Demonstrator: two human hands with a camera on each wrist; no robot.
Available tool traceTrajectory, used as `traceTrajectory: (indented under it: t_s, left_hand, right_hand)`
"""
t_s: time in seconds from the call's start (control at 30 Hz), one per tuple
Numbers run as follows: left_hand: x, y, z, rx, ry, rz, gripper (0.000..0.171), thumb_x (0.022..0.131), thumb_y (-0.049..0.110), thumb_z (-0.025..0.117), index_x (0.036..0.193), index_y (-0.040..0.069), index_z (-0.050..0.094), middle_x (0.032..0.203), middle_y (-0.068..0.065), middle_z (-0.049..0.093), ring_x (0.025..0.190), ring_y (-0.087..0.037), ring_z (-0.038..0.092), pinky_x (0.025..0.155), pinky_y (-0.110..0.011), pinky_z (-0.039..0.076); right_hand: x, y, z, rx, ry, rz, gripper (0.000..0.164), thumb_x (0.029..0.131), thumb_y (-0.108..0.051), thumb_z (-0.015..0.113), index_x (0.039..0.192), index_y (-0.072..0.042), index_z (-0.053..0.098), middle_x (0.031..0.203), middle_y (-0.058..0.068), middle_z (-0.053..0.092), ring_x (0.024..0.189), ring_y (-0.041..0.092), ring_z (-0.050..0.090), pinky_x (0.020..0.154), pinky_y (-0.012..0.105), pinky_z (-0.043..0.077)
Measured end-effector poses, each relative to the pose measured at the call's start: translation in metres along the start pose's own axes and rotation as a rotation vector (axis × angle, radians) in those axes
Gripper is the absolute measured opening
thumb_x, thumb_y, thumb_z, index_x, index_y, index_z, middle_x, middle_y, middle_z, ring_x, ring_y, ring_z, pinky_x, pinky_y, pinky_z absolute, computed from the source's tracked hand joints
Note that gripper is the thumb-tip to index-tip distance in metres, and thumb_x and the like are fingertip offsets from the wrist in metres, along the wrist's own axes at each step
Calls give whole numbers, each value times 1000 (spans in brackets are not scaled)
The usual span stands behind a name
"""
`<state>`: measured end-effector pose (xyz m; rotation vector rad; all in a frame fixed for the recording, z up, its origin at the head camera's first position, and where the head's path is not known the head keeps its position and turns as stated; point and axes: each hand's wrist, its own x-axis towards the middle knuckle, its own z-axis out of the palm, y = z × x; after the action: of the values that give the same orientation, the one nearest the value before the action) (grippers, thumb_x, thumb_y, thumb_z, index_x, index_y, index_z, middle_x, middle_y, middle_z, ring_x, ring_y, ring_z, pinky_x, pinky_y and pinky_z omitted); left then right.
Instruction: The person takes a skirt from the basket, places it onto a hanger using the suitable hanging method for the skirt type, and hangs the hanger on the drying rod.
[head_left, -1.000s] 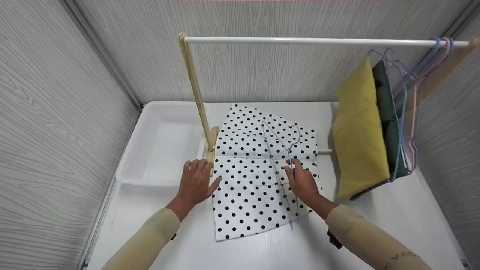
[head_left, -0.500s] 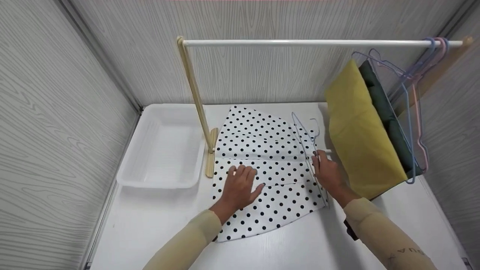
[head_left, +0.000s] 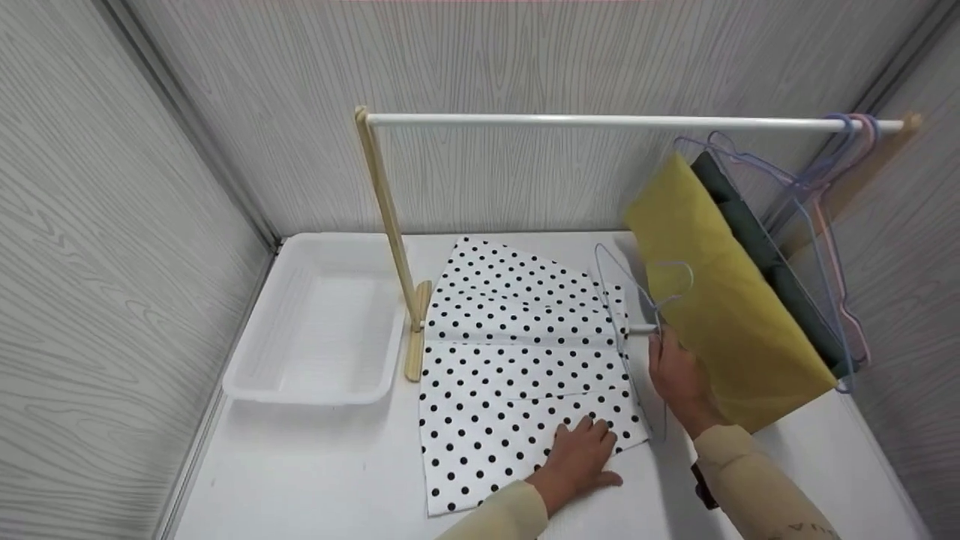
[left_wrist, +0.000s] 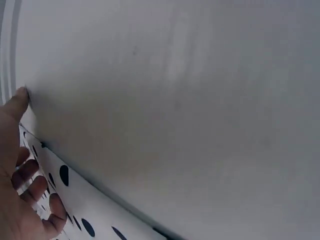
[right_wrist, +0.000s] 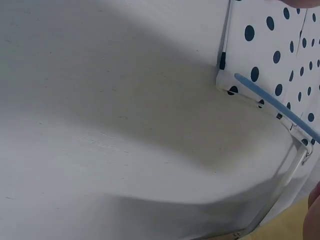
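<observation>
A white cloth with black dots (head_left: 517, 375) lies flat in the head view, creased across its width. My right hand (head_left: 681, 379) grips a thin light-blue hanger (head_left: 616, 259) near the neck, at the cloth's right side. Its hook points up and overlaps the hanging yellow cloth. In the right wrist view the hanger's blue bar (right_wrist: 275, 104) crosses a corner of the dotted cloth (right_wrist: 267, 55). My left hand (head_left: 581, 454) rests at the cloth's lower right edge, fingers spread over it. The left wrist view shows its thumb (left_wrist: 19, 102) out beside the cloth on the tabletop.
A rack with a white top rail (head_left: 585, 120) and wooden post (head_left: 386, 210) spans the back. Yellow cloth (head_left: 720, 315) and dark green cloth (head_left: 757, 240) hang at right, with a pink hanger (head_left: 829, 232) and blue ones. A white plastic bin (head_left: 322, 322) stands at left.
My right hand has carried the hanger rightward to the cloth's right edge. My left hand has moved from the cloth's left side across to its lower right edge.
</observation>
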<state>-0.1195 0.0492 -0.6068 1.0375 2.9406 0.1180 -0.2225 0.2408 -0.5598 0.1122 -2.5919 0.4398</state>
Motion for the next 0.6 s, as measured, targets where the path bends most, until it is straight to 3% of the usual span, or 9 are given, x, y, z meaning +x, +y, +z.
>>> traceTrajectory:
  t_s: [0.07, 0.17, 0.23, 0.4, 0.6]
  left_hand:
    - [0, 8, 5, 79, -12, -36, 40, 93, 53, 63, 121, 25, 61, 116, 9, 60, 103, -10, 57, 72, -33, 53]
    - [5, 13, 8, 211, 22, -49, 23, 97, 34, 63, 117, 24, 62, 107, 8, 62, 95, -9, 58, 65, -31, 55]
    - [9, 13, 9, 241, 17, -64, 20, 97, 27, 63, 115, 22, 60, 102, 7, 61, 90, -8, 58, 64, -30, 54]
    - [21, 15, 8, 152, -38, -169, 18, 99, 31, 59, 112, 18, 59, 98, 6, 63, 87, -8, 61, 68, -29, 54]
    - [27, 7, 9, 16, -85, -244, 10, 99, 22, 60, 107, 17, 61, 83, 3, 65, 70, -10, 64, 57, -25, 52]
  right_hand:
    - [-6, 0, 3, 4, -16, 33, 21, 100, -18, 55, 100, 3, 54, 56, 13, 43, 49, 33, 46, 47, 49, 36]
    - [-7, -1, 3, 48, -41, 109, 23, 101, -20, 53, 104, 3, 54, 55, 14, 45, 48, 33, 47, 46, 49, 36]
    - [-6, -3, 1, 70, -52, 152, 27, 102, -22, 51, 106, 4, 55, 58, 18, 49, 52, 37, 50, 49, 53, 38]
    - [0, -7, -4, 116, -42, 247, 31, 103, -25, 49, 106, 5, 54, 69, 32, 56, 68, 54, 58, 61, 62, 41]
    - [5, -10, -8, 139, -39, 350, 33, 102, -28, 49, 106, 4, 57, 80, 34, 61, 79, 55, 60, 70, 63, 43]
